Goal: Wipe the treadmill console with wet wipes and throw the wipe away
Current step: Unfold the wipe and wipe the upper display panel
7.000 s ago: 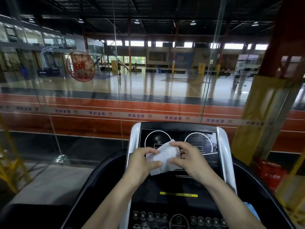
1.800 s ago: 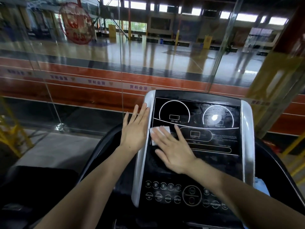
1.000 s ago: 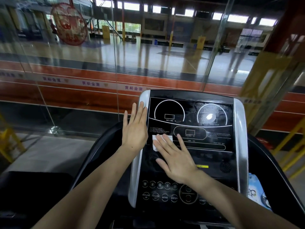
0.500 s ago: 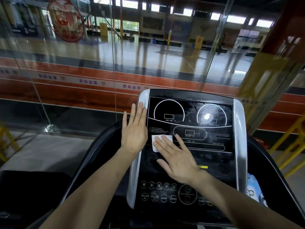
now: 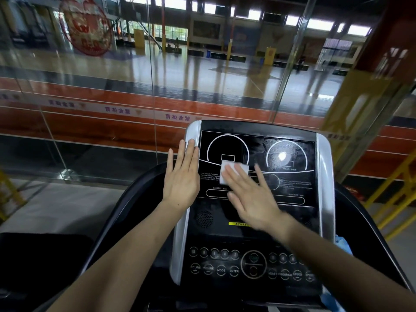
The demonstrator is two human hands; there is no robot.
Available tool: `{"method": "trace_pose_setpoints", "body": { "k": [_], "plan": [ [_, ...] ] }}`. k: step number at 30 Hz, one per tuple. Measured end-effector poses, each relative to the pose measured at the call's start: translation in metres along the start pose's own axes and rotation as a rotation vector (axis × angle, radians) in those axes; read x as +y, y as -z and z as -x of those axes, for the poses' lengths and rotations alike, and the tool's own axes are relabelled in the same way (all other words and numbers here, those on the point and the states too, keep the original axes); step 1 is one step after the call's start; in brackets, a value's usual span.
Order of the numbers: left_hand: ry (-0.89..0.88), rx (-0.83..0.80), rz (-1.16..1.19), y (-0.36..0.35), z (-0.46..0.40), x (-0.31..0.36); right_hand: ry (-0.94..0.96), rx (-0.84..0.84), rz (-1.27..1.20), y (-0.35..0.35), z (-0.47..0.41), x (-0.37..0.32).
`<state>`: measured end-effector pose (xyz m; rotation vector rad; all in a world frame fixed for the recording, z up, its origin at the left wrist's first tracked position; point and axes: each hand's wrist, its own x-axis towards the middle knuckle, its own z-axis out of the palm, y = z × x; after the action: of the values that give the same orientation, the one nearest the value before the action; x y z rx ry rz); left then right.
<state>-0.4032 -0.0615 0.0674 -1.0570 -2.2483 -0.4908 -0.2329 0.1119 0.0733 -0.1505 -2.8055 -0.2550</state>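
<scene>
Black treadmill console (image 5: pixel 292 192), right hand (image 5: pixel 254 197) flat, fingers spread, pressing white wipe (image 5: pixel 234 174), left hand (image 5: pixel 181 176) flat on silver edge

console (image 5: pixel 258 221): INCLINE, MODE, ENTER, PROGRAM, CALORIES | sticker (image 5: pixel 238 224): ALWAYS

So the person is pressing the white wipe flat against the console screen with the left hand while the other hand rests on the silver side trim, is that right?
Not quite: the hands are swapped. The head view shows the right hand pressing the white wipe flat against the console screen, while the left hand rests open along the silver side trim.
</scene>
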Motion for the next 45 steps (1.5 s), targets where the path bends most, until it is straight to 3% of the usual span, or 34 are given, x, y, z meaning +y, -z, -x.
{"method": "trace_pose_setpoints", "body": {
  "k": [6,15,23,29,32,39,45],
  "plan": [
    [0.017,0.023,0.066,-0.002,-0.002,0.003,0.061,-0.101,-0.010,-0.015,0.048,-0.014],
    [0.014,-0.003,-0.014,0.005,-0.002,0.005,-0.130,0.022,0.039,0.030,-0.064,0.046],
    [0.001,0.007,-0.007,0.015,-0.014,0.015,-0.096,0.051,-0.042,-0.009,0.013,0.018],
    [-0.058,-0.005,-0.027,0.011,-0.025,0.026,-0.052,-0.019,-0.039,-0.026,0.061,-0.002],
    [-0.095,-0.020,-0.052,0.006,-0.023,0.024,-0.026,-0.032,0.001,-0.018,0.051,0.010],
    [-0.106,-0.049,-0.075,0.009,-0.022,0.025,-0.201,0.029,0.020,0.030,-0.048,0.063],
    [-0.112,-0.044,-0.088,0.007,-0.021,0.025,-0.171,0.047,-0.019,0.008,0.002,0.047]
  ]
}}
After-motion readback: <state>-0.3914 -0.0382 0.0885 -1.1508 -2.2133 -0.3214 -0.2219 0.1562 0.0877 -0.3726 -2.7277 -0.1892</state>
